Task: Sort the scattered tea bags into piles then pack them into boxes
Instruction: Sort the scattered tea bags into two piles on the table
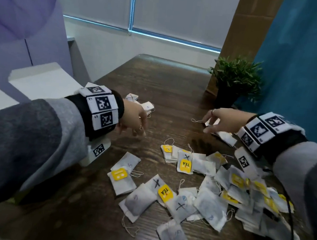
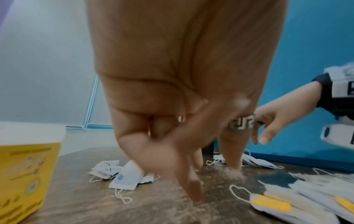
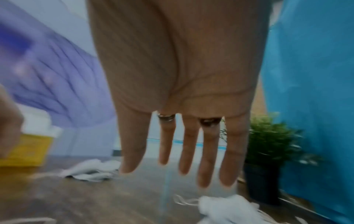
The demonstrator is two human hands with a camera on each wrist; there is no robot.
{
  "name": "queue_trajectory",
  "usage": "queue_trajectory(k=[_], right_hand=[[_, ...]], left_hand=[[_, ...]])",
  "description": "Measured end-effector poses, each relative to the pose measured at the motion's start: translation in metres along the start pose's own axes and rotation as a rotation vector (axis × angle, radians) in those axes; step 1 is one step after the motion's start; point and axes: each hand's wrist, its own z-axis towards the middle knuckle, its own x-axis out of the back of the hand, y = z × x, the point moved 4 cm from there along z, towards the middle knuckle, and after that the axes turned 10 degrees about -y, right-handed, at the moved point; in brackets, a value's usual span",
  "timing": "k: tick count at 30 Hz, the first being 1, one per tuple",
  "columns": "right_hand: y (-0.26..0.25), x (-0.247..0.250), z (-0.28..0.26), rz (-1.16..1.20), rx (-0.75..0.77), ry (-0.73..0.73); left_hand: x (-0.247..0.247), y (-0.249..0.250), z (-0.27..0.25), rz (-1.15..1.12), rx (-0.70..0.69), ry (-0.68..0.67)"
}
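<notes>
Many white tea bags (image 1: pixel 205 190) with yellow tags lie scattered over the near and right part of the dark wooden table (image 1: pixel 173 86). A small pile of bags (image 1: pixel 141 103) sits at the back left, seen up close in the left wrist view (image 2: pixel 118 174). Another small pile (image 1: pixel 225 136) lies at the right. My left hand (image 1: pixel 136 125) hangs just in front of the back-left pile, its fingers (image 2: pixel 195 192) pointing down and empty. My right hand (image 1: pixel 216 120) hovers over the right pile (image 3: pixel 226 207), its fingers (image 3: pixel 206 174) straight, spread and holding nothing.
A yellow tea box (image 2: pixel 25 181) with a white top stands at the table's left edge, and its white top (image 1: pixel 45 85) shows in the head view. A potted green plant (image 1: pixel 235 81) stands at the back right beside a blue wall. Cables run along both forearms.
</notes>
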Motion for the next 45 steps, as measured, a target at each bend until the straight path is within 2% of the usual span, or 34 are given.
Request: queue_trajectory(k=[3,5,7,11,13,18,20,23,28,31,33,36,41,45], right_hand=[[-0.042,-0.018,-0.020,0.096,0.146,-0.146],[-0.057,-0.033,-0.025,0.147,0.163,-0.257],[-0.066,-0.043,-0.028,0.078,0.162,-0.312],[-0.076,-0.053,-0.031,-0.094,0.096,-0.245],[-0.077,-0.055,-0.029,-0.067,0.107,-0.194],[-0.076,-0.053,-0.031,0.018,0.161,-0.171],[-0.073,-0.042,-0.037,0.062,0.183,-0.099],[-0.065,-0.015,-0.053,0.181,0.247,0.145],[-0.059,0.009,-0.086,0.400,0.424,0.571],[-0.055,0.007,-0.096,0.515,0.527,0.743],[-0.050,0.004,-0.099,0.590,0.558,0.844],[-0.048,-0.001,-0.098,0.686,0.610,0.883],[-0.054,-0.003,-0.093,0.769,0.629,0.787],[-0.055,-0.003,-0.086,1.010,0.570,0.692]], left_hand=[[-0.016,-0.002,-0.009,0.011,0.009,-0.080],[-0.026,-0.002,-0.014,0.077,0.010,-0.094],[-0.033,0.000,-0.018,0.159,0.010,-0.080],[-0.040,0.004,-0.015,0.228,-0.017,-0.049],[-0.042,0.002,-0.012,0.184,-0.011,-0.051],[-0.049,0.002,-0.009,0.157,-0.027,-0.072],[-0.050,0.004,-0.011,0.166,-0.036,-0.079],[-0.036,0.006,-0.016,0.062,-0.100,-0.001],[0.005,0.012,-0.042,-0.504,-0.336,0.324],[0.008,0.014,-0.048,-0.751,-0.460,0.403],[0.005,0.014,-0.046,-0.809,-0.508,0.431],[0.001,0.013,-0.043,-0.860,-0.549,0.404],[-0.005,0.010,-0.037,-0.907,-0.584,0.294],[-0.006,0.010,-0.031,-0.990,-0.620,0.220]])
